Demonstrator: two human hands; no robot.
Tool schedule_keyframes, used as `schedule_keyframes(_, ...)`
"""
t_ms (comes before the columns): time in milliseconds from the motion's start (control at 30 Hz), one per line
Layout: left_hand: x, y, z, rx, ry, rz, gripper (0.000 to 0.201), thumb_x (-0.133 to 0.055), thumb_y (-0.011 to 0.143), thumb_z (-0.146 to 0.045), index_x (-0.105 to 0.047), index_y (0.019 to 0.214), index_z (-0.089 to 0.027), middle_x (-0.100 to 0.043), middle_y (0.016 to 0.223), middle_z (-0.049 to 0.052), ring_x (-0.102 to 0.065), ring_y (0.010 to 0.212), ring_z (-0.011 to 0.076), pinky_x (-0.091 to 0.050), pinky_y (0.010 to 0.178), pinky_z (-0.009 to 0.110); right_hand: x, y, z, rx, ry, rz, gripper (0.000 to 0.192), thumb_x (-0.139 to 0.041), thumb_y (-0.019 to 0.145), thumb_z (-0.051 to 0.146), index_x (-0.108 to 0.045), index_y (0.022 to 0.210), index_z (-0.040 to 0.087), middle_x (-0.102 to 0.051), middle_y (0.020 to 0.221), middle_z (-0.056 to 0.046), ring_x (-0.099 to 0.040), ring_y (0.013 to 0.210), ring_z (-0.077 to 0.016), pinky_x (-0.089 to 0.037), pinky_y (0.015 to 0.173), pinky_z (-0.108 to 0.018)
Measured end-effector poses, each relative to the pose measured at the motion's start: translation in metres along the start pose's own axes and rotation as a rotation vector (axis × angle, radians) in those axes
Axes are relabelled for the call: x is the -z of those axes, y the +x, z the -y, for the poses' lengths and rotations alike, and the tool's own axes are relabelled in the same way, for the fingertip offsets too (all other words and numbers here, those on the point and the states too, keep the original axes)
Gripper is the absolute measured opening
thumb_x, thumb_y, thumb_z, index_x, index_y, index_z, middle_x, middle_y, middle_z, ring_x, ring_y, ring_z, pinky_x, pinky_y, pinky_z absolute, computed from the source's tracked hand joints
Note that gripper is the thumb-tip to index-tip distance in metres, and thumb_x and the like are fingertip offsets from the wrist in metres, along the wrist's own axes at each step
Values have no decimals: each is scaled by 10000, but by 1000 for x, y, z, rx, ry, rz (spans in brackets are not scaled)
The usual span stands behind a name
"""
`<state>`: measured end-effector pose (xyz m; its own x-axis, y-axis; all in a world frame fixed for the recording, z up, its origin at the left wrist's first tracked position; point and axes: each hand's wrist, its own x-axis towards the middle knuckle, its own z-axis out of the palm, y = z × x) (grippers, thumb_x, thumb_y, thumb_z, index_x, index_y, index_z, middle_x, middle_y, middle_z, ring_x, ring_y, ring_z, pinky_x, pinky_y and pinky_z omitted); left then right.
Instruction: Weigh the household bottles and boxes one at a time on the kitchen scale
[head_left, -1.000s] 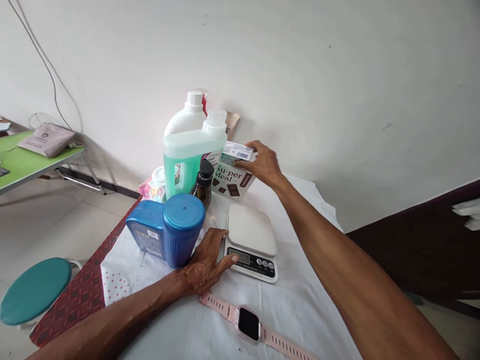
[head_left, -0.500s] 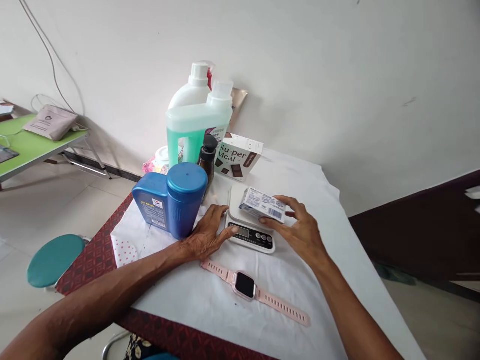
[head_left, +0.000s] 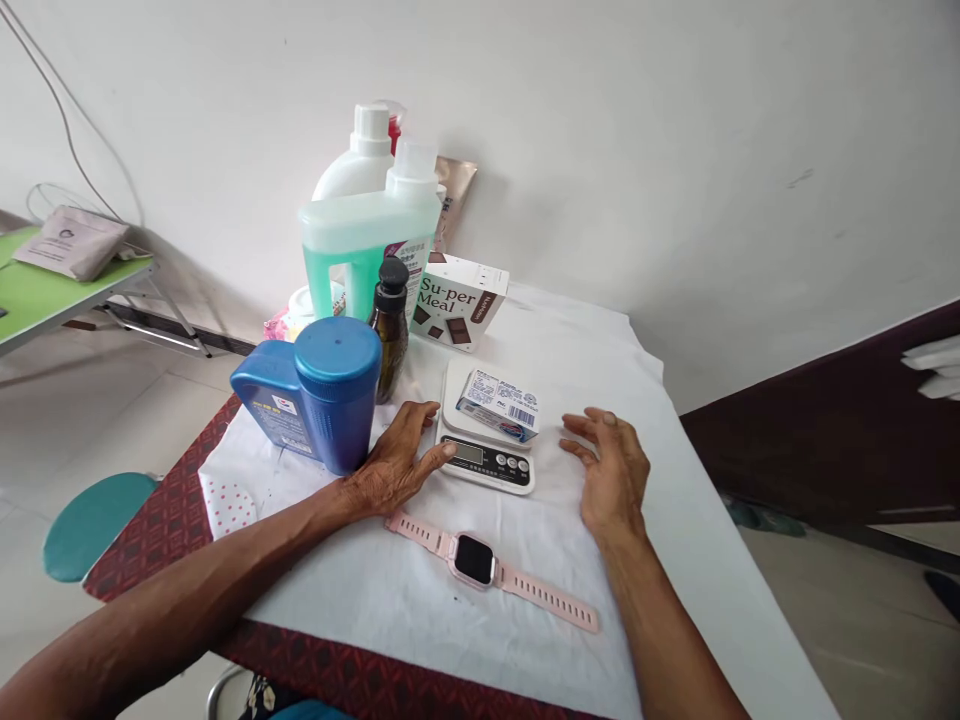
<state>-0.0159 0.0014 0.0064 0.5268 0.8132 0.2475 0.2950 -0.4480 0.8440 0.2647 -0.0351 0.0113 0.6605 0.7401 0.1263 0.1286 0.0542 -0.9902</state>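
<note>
- White wall [head_left: 675,120] backs the scene; a table [head_left: 720,600] under a white cloth [head_left: 600,330] stands against it, and a green side table [head_left: 45,300] and a teal stool [head_left: 90,520] lie off to the left.
- Green jug [head_left: 360,250], with a white jug [head_left: 352,170] behind it, stands at the far left of the cloth.
- Blue bottle [head_left: 315,400] lies nearer, cap toward the camera; a brown bottle [head_left: 390,330] stands upright just behind it.
- "Su-per Meal" box [head_left: 459,303] rests by the wall, beyond the scale.
- Scale [head_left: 484,440] sits mid-cloth, display and buttons facing the person.
- Left hand [head_left: 394,465] lies flat on the cloth, fingers loosely spread, fingertips touching the scale's front left corner beside the display; it grips nothing.
- Right hand [head_left: 611,470] rests just right of the scale, fingers apart and empty, clear of the packet.
- Pink watch [head_left: 480,560] lies strap-flat in front of the scale, between the two forearms.
- Packet [head_left: 499,405], small, with a barcode, lies on the scale's platform, touched by neither hand.
- Step in hand, as judged: weighing, with the packet set down and released. The next move probably calls for keeping both hands' weight off the platform, the left fingertips especially, and reading the display, whose digits are too small to make out.
</note>
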Motion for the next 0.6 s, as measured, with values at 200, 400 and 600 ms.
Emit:
schedule_keyframes(200,0,0,2,1,8,16,558,-455,1059,-580,-426,1444,-178,-534,1319,145,-566,1217,277,-486,1100,496,1,3,-22,32,-95,-47,406,-662,883,627,-684,957,229,-720,883,-43,-680,848,-219,-534,770,-370)
schedule_keyframes(400,0,0,1,1,8,7,553,-458,1057,-582,-437,1443,-186,-541,1307,142,-566,1226,284,-489,1099,502,4,6,-25,41,-122,-30,411,-637,917,617,-693,966,212,-726,874,-37,-660,810,-191,-514,769,-343)
schedule_keyframes(600,0,1,1,-9,8,2,563,-461,1058,-575,-439,1446,-167,-542,1307,147,-571,1228,273,-493,1096,484,3,3,-21,27,-154,-28,377,-673,882,585,-694,953,215,-736,856,-40,-676,812,-203,-529,776,-355)
